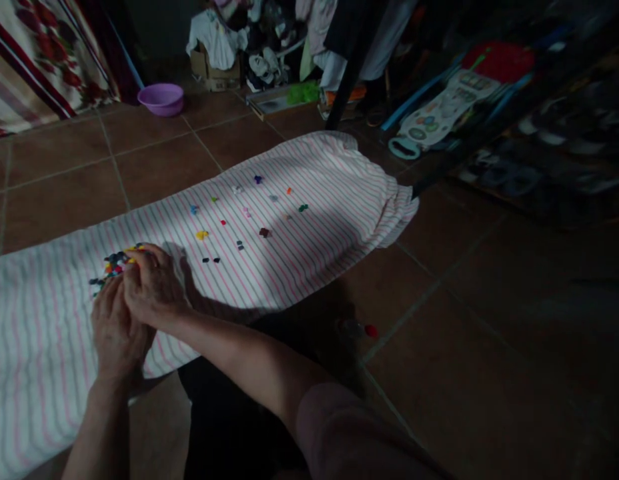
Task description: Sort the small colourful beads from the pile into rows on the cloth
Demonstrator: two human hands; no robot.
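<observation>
A striped cloth (319, 173) covers a long, low surface. On its left part lies a pile of small colourful pieces (114, 261). My right hand (154, 287) reaches over the pile's right side, fingers curled down onto it; its fingertips are hard to make out. Close against it, my left hand (119, 327) rests at the pile's near edge, fingertips partly hidden. Whether either hand grips a piece is unclear. Farther right, small groups of pieces lie spread out, among them yellow (202, 235), brown (264, 233), green (303, 208), dark blue (258, 179) and black (206, 260) ones.
A purple basin (161, 100) stands on the tiled floor beyond the cloth. Clothes and a cardboard box (224, 72) are at the back. A folded child's seat (444, 107) leans at the back right, near shelves of shoes. A red-ended object (371, 331) lies on the floor.
</observation>
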